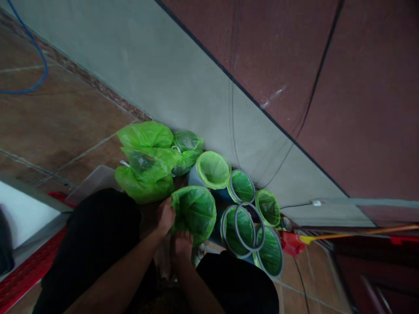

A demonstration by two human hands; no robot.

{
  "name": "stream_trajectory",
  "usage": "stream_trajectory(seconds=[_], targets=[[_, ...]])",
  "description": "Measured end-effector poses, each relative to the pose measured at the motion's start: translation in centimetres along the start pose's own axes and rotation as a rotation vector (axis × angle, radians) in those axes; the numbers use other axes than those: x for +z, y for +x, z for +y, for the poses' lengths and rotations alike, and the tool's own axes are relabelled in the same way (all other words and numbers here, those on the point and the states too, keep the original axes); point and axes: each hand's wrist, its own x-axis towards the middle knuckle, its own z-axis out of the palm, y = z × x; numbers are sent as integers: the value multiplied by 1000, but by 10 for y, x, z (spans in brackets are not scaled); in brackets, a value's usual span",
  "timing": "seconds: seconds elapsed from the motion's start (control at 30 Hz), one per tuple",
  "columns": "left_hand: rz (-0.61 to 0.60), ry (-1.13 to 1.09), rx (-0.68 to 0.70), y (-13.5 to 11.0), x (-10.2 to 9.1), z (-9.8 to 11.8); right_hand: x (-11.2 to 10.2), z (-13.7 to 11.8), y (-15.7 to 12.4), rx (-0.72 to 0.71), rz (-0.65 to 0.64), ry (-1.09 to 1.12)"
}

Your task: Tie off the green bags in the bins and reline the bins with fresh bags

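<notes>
A green plastic bag is spread open like a liner, its rim rounded as if over a bin; whatever is under it is hidden. My left hand grips the bag's rim at its left side. At the near edge, my right hand has its fingers closed on the same rim. Close to my left hand lie filled green bags, piled against the wall. To the right of the held bag stand several bins lined with green bags, among them a lined bin with a pale green rim.
Grey rings sit on some lined bins, and a loose-looking grey ring overlaps two of them. A red dustpan-like object with a yellow handle lies to the right. The wall rises behind. A blue hose curves across the tiled floor at upper left.
</notes>
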Motion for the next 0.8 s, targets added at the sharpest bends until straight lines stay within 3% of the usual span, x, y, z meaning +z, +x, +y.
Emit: stream_trajectory(seconds=[0.2,0.37,0.47,0.57,0.67,0.8], targets=[[-7,104,13,-4,1,-5,-1,20,-14,23,-39,-15],[94,150,-67,-17,-3,8,-49,17,12,-7,-61,75],[173,106,-29,-21,-6,15,-82,6,46,-78,132,208],[162,93,47,-20,-5,14,-98,-2,84,-141,266,249],[101,155,102,-18,-2,8,-94,-3,112,-122,262,231],[62,247,121,-26,1,4,-71,9,124,-75,187,215]])
